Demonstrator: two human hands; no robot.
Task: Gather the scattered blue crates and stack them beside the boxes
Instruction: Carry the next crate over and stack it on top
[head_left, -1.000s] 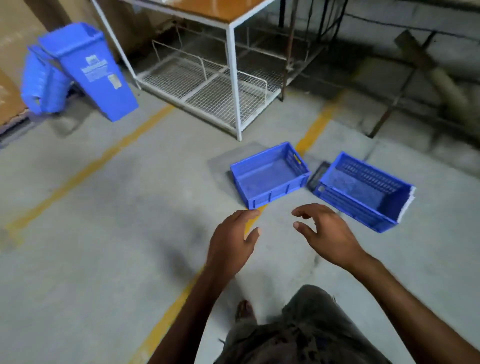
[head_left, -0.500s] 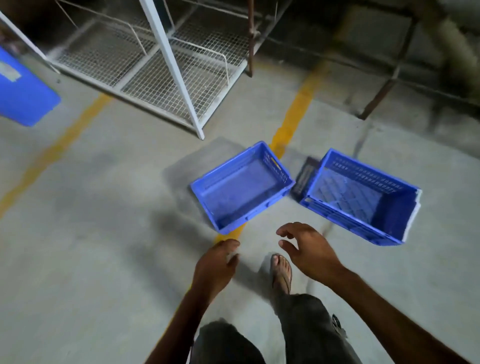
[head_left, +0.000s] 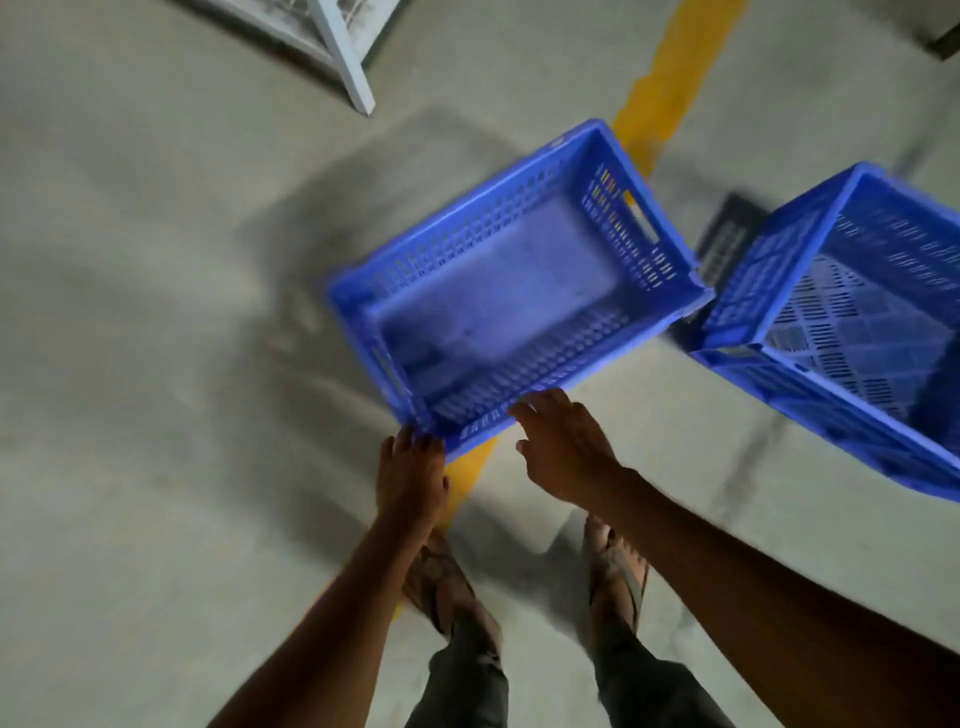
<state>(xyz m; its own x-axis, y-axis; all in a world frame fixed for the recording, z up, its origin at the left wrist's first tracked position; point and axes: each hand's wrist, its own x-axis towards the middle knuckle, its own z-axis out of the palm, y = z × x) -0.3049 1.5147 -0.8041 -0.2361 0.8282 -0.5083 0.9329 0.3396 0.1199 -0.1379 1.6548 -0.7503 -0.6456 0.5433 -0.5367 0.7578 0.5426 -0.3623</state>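
Clearly the gathering is at an early stage, judging by how things lie. One blue crate (head_left: 509, 291) sits upright and empty on the concrete floor (head_left: 156, 364), straddling the yellow line (head_left: 670, 78) painted across it. A second blue crate (head_left: 852, 322) rests just beside it to the right, tilted, with a dark slatted mat (head_left: 727, 239) on the floor between the two. Neither crate is lifted, and neither is stacked on the other.

The person stands over the first crate, sandalled feet (head_left: 447, 582) planted near its closest side. The left hand (head_left: 413, 478) reaches the crate's near left corner with the fingertips touching the plastic; its fingers look fairly straight and no grip is formed. The right hand (head_left: 563, 452) hovers over the near rim with fingers spread and relaxed, holding nothing. Motion blur makes it hard to say whether the right fingertips touch the rim at all.

So the step in hand seems to be taking hold of this first crate. What remains is most of the job: lifting it, collecting the tilted crate too, carrying both to the boxes and setting them down as a stack. Neither the boxes nor any stack shows in this view, so nothing can be said about crates already placed there. A white frame leg (head_left: 345, 67) stands on the floor beyond the crate, well apart from both hands.
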